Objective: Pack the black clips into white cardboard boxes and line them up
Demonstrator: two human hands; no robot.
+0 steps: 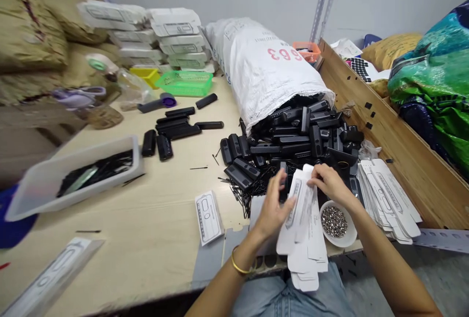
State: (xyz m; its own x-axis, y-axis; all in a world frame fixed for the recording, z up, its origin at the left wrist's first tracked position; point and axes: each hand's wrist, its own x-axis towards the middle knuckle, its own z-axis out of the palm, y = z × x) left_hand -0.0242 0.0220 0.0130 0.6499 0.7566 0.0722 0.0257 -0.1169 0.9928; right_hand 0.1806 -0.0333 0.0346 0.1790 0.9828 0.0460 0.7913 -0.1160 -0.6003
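Observation:
My right hand (330, 183) pinches the top end of a white flat carton (298, 204) printed with a device outline. Several more flat cartons (306, 275) lie beneath it, spread at the table's front edge over my lap. Just left of the carton is my left hand (271, 209), its fingers apart and the thumb tip close to the carton's side; whether it touches is unclear. Under my right wrist stands a white bowl (354, 231) of small metal screws. Beyond both hands lies a heap of black plastic casings (289, 141), with thin black sticks (240, 195) along its near side.
A white sack (264, 63) spills the casings. One folded box (209, 217) stands on the table left of my hands. Flat cartons (390, 200) are stacked at right, beside a wooden board (399, 141). A white tray (110, 180) of black parts sits at left.

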